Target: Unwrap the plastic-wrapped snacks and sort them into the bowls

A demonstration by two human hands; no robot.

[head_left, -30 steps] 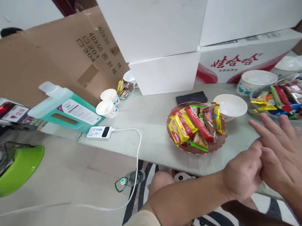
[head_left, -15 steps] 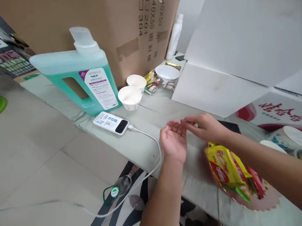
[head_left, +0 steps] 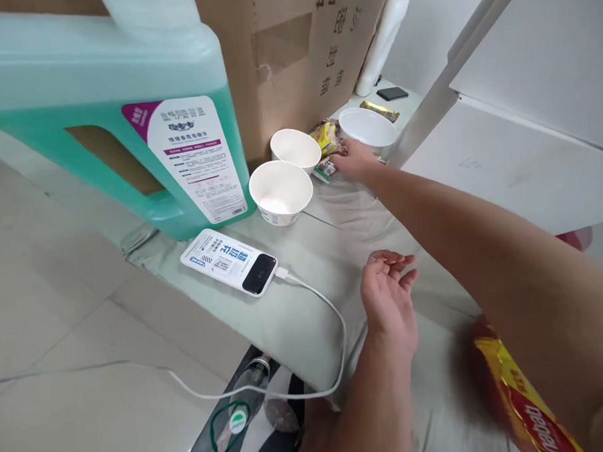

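My right hand [head_left: 355, 162] reaches to the back of the table, its fingers closed on a small wrapped snack [head_left: 342, 149] that they partly cover. Right by those fingers lie other small packets, among them a yellow one [head_left: 326, 137]. A white plastic bowl [head_left: 370, 126] stands just behind this hand. Nearer to me, my left hand [head_left: 390, 295] hovers over the cloth with its palm up and its fingers loosely curled and apart. No object shows in that palm. Two white paper bowls [head_left: 280, 190] stand left of the packets.
A big jug of green liquid [head_left: 188, 157] stands at left before a cardboard box [head_left: 284, 60]. A white power bank [head_left: 228, 261] with a cable lies near the table edge. The white panels [head_left: 518, 150] rise at right. A yellow snack bag [head_left: 526, 403] lies under my right forearm.
My right hand has left my left palm and moved forward to the packets at the back. My left hand stays palm up. The view has shifted closer to the jug and bowls.
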